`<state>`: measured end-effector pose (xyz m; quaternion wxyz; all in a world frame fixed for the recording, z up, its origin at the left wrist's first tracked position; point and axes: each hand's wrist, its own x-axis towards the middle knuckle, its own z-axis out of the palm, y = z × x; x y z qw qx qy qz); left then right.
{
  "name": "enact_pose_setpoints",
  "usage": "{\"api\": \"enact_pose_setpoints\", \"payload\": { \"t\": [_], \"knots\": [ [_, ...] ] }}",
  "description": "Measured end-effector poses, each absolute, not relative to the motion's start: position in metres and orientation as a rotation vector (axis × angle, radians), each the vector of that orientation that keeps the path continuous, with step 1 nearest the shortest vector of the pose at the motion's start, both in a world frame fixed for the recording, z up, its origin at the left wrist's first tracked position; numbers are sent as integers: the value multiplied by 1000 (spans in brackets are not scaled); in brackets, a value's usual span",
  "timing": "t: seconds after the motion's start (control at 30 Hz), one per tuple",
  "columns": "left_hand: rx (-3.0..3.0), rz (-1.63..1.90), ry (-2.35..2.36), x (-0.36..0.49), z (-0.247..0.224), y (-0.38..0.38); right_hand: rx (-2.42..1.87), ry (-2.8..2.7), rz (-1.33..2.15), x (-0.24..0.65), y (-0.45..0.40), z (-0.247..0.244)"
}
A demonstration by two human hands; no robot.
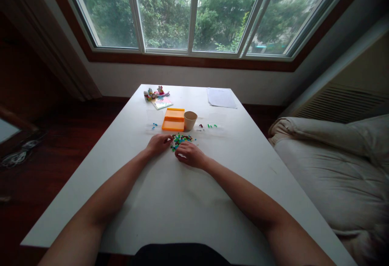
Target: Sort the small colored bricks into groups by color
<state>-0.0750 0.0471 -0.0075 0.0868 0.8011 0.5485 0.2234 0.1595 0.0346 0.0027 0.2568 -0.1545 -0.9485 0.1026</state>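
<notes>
A loose pile of tiny green, blue and dark brown pieces [182, 138] lies on the white table between my hands; they are too small to tell their kind. At its left edge, my left hand [159, 143] has its fingers curled together, the tips touching the pieces. My right hand [191, 154] rests at the near right side of the pile, fingers bent down and closed toward the thumb. Whatever either hand pinches is hidden. Just beyond the pile stand an orange tray [173, 125] with a raised step and a tan cup [190, 121].
Clear trays flank the cup: blue pieces [154, 125] sit on the left, green pieces [212, 126] and dark pieces [201, 126] on the right. Farther back are small figures [154, 93], a shiny card [162, 102] and a paper sheet [221, 97]. A sofa [319, 176] stands right.
</notes>
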Motion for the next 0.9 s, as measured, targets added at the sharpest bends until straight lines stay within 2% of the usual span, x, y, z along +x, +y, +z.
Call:
{"api": "enact_pose_setpoints", "payload": {
  "t": [0.17, 0.3, 0.5, 0.73, 0.9],
  "knots": [
    [2378, 662, 1636, -74, -6, 46, -702, -2152, 599, 172, 58, -1],
    [2386, 657, 1625, -74, -5, 45, -978, -1732, 710, 191, 88, -6],
    [2394, 640, 1625, -76, -7, 46, -1092, -1267, 1011, 215, 125, -20],
    [2387, 630, 1638, -75, -8, 46, -1013, -1170, 1118, 221, 133, -22],
    [2380, 657, 1634, -75, -8, 47, -1051, -1406, 999, 213, 120, -18]
  ]
}}
